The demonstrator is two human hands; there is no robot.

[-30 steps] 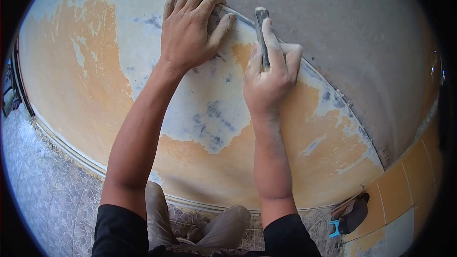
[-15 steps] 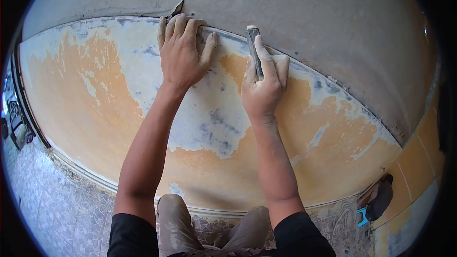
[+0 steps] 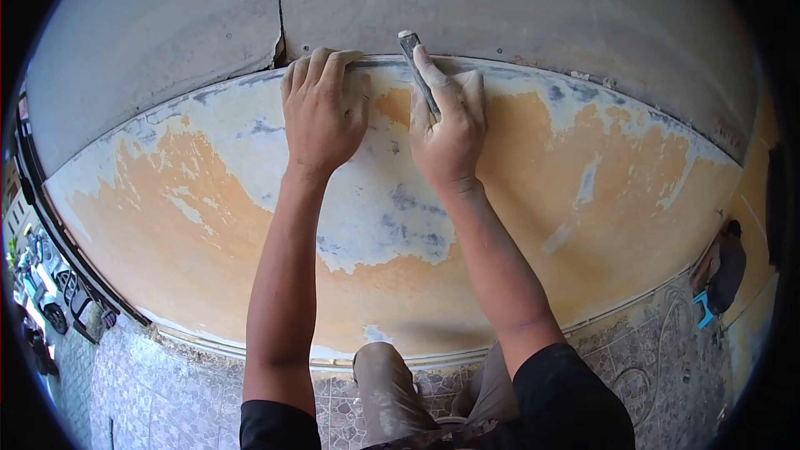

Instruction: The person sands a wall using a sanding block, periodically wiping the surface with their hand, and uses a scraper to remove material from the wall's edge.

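Note:
My right hand (image 3: 450, 129) grips a dark, narrow bar-shaped tool (image 3: 411, 52) with a whitish end. The index finger lies along it, and the tool tilts up and left near the top edge of the wall. Its lower end is hidden in my grip, so its exact kind cannot be told. To the left, my left hand (image 3: 325, 121) rests at the same edge, fingers bent against the wall and nothing visible in it. Pale dust coats both hands. The wall (image 3: 508, 192) has orange paint with white and grey bare patches.
Grey ceiling panels (image 3: 500, 0) meet the wall top, with a dark seam left of my hands. At lower right, a person (image 3: 723, 271) sits on a blue stool (image 3: 704, 310). Parked motorbikes (image 3: 50, 292) stand far left. Patterned tiles (image 3: 192, 392) cover the floor below.
The view has turned, so the ceiling seam and the seated person sit differently in frame. My right hand and its tool are closer to my left hand, whose thumb has drawn in.

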